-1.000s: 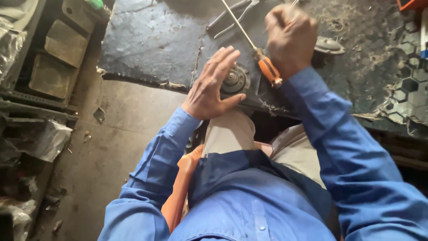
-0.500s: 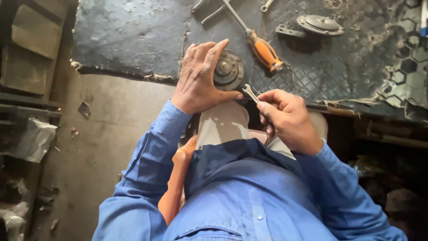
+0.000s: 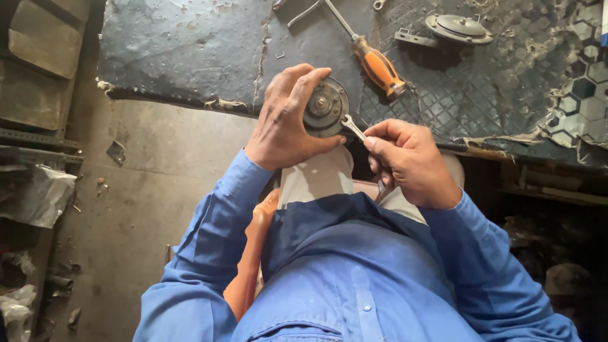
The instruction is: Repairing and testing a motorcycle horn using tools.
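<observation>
Grimy black matting (image 3: 190, 50), cracked and torn at its near edge, covers the bench in front of me, with bare concrete floor (image 3: 145, 190) below it on my left. At that near edge my left hand (image 3: 285, 123) is closed over a round metal disc-shaped part (image 3: 325, 107), fingers curled across its top and thumb pressed under its lower rim, so the part sits clamped against the bench lip right above my knees. My right hand (image 3: 411, 161) is fisted around the shank of a small open-ended spanner (image 3: 353, 128), whose head reaches up to the lower right of the disc, close to the central nut; I cannot tell whether the jaws are fully seated on a fastener. An orange-handled screwdriver (image 3: 373, 60) lies loose on the mat just beyond the disc, and a second round disc part with a bracket (image 3: 459, 28) rests farther off to the right. To do this well, I judge I should keep the left grip firm so the disc cannot spin, seat the spanner square and fully on the flats before loading it, and pull with short, steady strokes toward my body, since a half-seated spanner could slip and round the flats or bark my knuckles on the rim
</observation>
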